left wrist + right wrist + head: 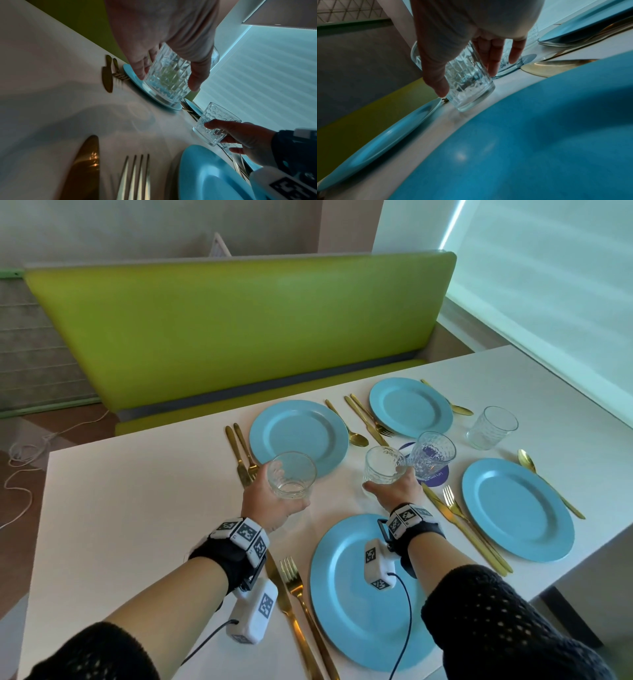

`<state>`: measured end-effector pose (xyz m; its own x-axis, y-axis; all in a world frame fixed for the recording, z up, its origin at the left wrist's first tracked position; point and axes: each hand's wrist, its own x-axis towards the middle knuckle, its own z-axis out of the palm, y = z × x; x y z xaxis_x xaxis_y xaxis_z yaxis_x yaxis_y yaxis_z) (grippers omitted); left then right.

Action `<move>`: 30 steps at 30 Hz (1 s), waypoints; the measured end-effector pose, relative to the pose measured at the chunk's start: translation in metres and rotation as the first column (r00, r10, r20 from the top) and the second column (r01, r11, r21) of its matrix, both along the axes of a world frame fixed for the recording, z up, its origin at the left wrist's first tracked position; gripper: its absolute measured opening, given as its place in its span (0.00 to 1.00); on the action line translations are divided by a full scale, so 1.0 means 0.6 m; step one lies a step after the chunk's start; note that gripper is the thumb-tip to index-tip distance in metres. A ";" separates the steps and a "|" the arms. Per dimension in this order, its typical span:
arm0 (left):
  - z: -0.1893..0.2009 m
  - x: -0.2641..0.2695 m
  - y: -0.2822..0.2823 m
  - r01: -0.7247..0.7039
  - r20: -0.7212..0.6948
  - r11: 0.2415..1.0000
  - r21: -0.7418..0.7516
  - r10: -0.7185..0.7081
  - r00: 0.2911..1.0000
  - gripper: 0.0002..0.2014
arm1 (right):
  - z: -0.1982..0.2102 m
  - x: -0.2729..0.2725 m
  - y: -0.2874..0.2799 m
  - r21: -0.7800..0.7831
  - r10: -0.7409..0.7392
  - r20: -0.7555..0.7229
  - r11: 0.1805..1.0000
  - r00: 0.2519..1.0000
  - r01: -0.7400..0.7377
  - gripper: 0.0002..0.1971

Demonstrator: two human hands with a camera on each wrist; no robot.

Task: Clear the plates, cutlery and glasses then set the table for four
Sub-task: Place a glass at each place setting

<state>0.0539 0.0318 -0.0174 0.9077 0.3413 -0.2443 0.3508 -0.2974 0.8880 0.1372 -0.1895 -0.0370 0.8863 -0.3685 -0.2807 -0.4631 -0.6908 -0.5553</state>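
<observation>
1. The left hand (270, 501) is wrapped around a glass (292, 474), thumb on one side and fingers on the other, and holds it just clear of the white table (137, 508), over the near rim of the far-left blue plate (298, 436).
2. The right hand (394, 489) grips a second glass (383, 465) low on its body. That glass leans a little, and I cannot tell whether its base is touching the table.
3. A third glass (433, 453) stands on a purple coaster (436, 475), just beside the right hand's glass. A fourth glass (492, 426) stands apart, further right.
4. Four plates and the gold cutlery lie at their places, so clearing looks barely begun.
5. Risks, as I judge them: the right hand's glass could knock its neighbour, since the two are so close; the leaning glass could slip through the fingers, being smooth and held low.
6. The left glass could clip the plate rim if lowered carelessly.
</observation>
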 end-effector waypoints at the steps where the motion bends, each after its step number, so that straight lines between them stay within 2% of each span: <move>1: 0.000 0.000 0.000 -0.004 0.000 1.000 0.000 0.004 1.000 0.44 | 0.000 0.000 -0.001 0.003 0.001 -0.003 1.000 1.000 -0.001 0.43; 14: 0.000 -0.007 -0.007 0.009 -0.030 1.000 0.011 -0.008 1.000 0.44 | -0.012 0.010 -0.016 0.053 0.009 -0.014 0.999 1.000 -0.009 0.45; 20: -0.003 -0.013 -0.011 0.042 -0.053 0.999 0.028 -0.040 0.998 0.43 | -0.015 0.013 -0.029 0.044 0.036 -0.061 0.998 0.998 -0.033 0.51; 25: -0.015 -0.021 -0.013 0.068 -0.066 0.997 0.042 -0.065 0.996 0.42 | -0.017 0.015 -0.043 -0.025 0.069 -0.119 0.997 0.990 -0.073 0.52; 30: -0.029 -0.028 -0.007 0.081 -0.082 0.996 0.030 -0.079 0.993 0.42 | -0.015 0.013 -0.058 -0.019 0.057 -0.107 0.998 0.993 -0.060 0.53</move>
